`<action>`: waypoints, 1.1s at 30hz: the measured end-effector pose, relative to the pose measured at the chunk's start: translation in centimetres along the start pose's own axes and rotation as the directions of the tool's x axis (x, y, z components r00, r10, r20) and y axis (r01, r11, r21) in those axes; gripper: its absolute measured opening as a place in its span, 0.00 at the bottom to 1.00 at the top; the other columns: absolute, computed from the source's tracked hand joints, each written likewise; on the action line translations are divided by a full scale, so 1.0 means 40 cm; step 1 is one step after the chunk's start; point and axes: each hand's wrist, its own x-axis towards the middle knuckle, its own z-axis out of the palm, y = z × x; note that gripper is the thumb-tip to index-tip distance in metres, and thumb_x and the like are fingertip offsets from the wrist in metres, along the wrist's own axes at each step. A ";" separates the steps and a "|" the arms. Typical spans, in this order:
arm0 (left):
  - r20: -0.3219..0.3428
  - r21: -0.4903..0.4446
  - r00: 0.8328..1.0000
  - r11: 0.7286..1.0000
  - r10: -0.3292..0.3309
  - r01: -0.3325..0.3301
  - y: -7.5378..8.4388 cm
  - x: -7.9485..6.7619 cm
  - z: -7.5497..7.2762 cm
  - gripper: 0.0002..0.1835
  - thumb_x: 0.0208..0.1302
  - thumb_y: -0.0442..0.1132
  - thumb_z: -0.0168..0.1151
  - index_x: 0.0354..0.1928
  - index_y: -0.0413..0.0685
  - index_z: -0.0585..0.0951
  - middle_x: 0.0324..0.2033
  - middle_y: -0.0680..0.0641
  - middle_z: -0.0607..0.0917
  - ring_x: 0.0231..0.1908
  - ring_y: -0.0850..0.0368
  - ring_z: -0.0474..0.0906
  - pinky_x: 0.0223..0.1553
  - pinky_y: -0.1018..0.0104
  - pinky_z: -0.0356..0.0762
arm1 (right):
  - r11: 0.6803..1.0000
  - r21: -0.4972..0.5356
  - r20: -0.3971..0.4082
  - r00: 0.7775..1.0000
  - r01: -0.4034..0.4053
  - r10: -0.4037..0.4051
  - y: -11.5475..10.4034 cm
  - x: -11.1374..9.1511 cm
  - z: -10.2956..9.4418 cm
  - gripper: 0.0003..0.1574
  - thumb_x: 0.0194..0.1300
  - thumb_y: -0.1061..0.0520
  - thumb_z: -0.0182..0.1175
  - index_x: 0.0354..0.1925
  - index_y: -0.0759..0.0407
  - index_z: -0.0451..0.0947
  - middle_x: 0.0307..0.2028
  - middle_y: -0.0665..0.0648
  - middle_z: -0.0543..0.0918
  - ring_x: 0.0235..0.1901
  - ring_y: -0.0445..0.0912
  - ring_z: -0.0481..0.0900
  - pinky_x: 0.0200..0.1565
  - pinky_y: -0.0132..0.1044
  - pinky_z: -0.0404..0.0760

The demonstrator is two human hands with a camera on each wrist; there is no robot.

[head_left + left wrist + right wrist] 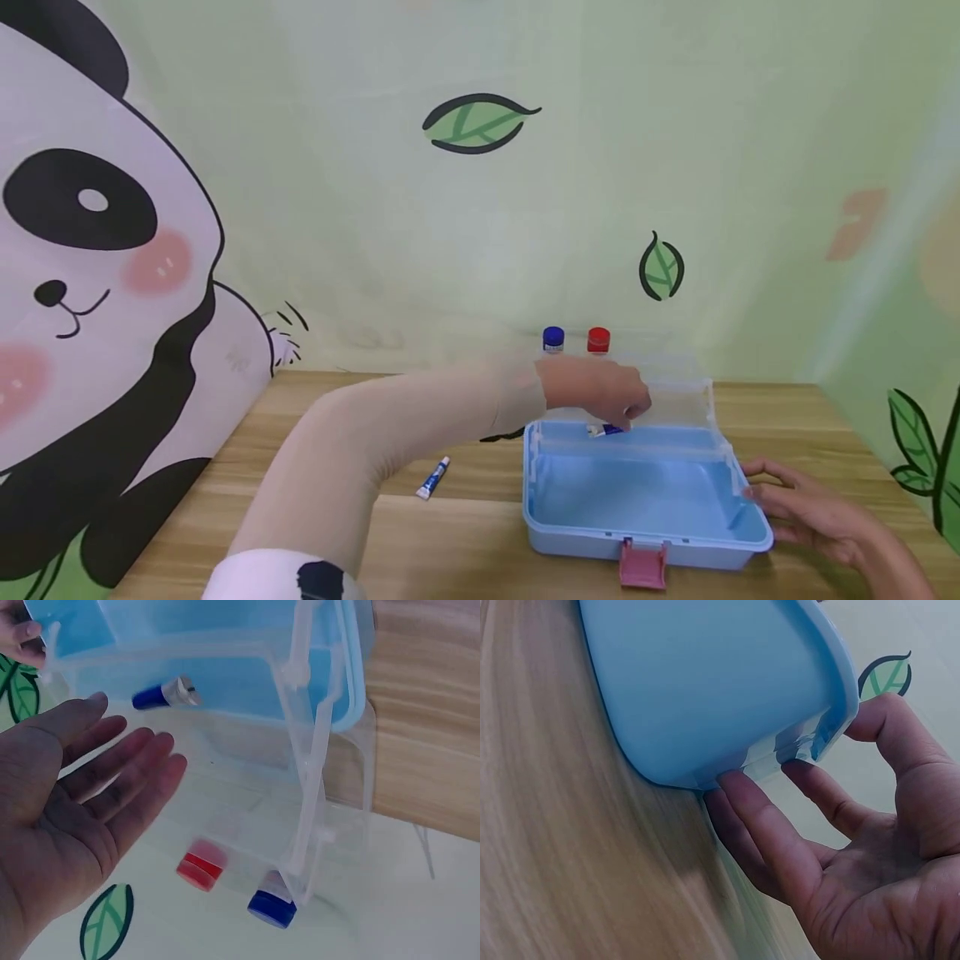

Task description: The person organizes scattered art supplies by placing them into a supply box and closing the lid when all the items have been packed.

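My left hand (pixel 603 387) reaches over the far side of a light blue plastic box (pixel 645 542). In the left wrist view its palm shows and its fingers (pixel 124 776) are spread, holding nothing. Just beyond the fingertips is a small paint tube (pixel 165 693), silver and blue, overlapping the far rim and the clear lid (pixel 247 802). The lid is swung back from the box. My right hand (pixel 817 512) touches the box's right end, with fingertips (pixel 739 784) against the outer wall and the thumb (pixel 885 724) at the rim.
Another small blue-and-white paint tube (pixel 433 479) lies on the wooden table (pixel 435 546) left of the box. Beyond the lid stand a blue-capped jar (pixel 553 338) and a red-capped jar (pixel 598 339), near the leaf-printed backdrop (pixel 360 250). A pink latch (pixel 642 567) hangs at the box's front.
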 end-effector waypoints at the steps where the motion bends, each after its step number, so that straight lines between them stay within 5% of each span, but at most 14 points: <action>1: -0.014 -0.013 1.000 1.000 -0.006 0.005 0.003 -0.007 0.003 0.10 0.72 0.46 0.63 0.51 0.55 0.82 0.41 0.56 0.83 0.40 0.63 0.79 0.44 0.75 0.75 | 1.000 -0.001 0.001 1.000 0.004 -0.004 -0.001 -0.001 0.000 0.11 0.78 0.58 0.52 0.52 0.45 0.75 0.50 0.52 0.82 0.50 0.46 0.83 0.50 0.50 0.85; 6: -0.161 -0.108 0.987 0.994 0.004 -0.022 -0.010 -0.074 0.007 0.11 0.72 0.41 0.63 0.54 0.53 0.83 0.44 0.55 0.84 0.42 0.63 0.79 0.45 0.78 0.76 | 1.000 -0.009 -0.001 1.000 0.003 -0.003 -0.004 -0.002 0.001 0.10 0.78 0.58 0.52 0.54 0.48 0.74 0.51 0.53 0.80 0.50 0.46 0.82 0.50 0.51 0.84; 11: -0.310 -0.203 0.951 0.978 -0.015 -0.051 -0.040 -0.172 0.008 0.12 0.71 0.39 0.64 0.54 0.49 0.83 0.46 0.51 0.86 0.44 0.61 0.80 0.44 0.79 0.76 | 1.000 -0.009 -0.013 1.000 -0.007 0.007 -0.008 -0.002 0.000 0.10 0.78 0.58 0.52 0.53 0.47 0.73 0.50 0.52 0.80 0.50 0.46 0.83 0.50 0.50 0.84; 15: -0.373 -0.261 0.925 0.965 -0.075 -0.027 -0.061 -0.247 0.042 0.12 0.71 0.37 0.65 0.54 0.49 0.84 0.47 0.50 0.86 0.46 0.60 0.81 0.45 0.78 0.78 | 1.000 -0.012 -0.001 1.000 0.005 -0.005 -0.009 -0.006 -0.005 0.10 0.78 0.58 0.51 0.54 0.47 0.73 0.50 0.52 0.81 0.50 0.46 0.83 0.50 0.49 0.85; 23: -0.381 -0.420 0.895 0.906 -0.234 0.059 -0.098 -0.367 0.168 0.13 0.69 0.33 0.66 0.54 0.47 0.83 0.50 0.49 0.86 0.48 0.56 0.83 0.48 0.70 0.82 | 1.000 -0.022 -0.011 1.000 0.002 -0.003 -0.008 -0.004 -0.006 0.09 0.78 0.58 0.52 0.53 0.47 0.73 0.49 0.52 0.80 0.50 0.45 0.83 0.50 0.50 0.84; 33: -0.419 -0.507 0.835 0.855 -0.356 0.110 -0.147 -0.434 0.339 0.11 0.64 0.26 0.66 0.48 0.41 0.84 0.44 0.46 0.86 0.45 0.52 0.83 0.45 0.62 0.84 | 1.000 -0.027 -0.020 1.000 0.004 -0.004 -0.005 -0.004 -0.005 0.11 0.78 0.57 0.52 0.55 0.50 0.72 0.51 0.53 0.81 0.50 0.45 0.83 0.50 0.49 0.84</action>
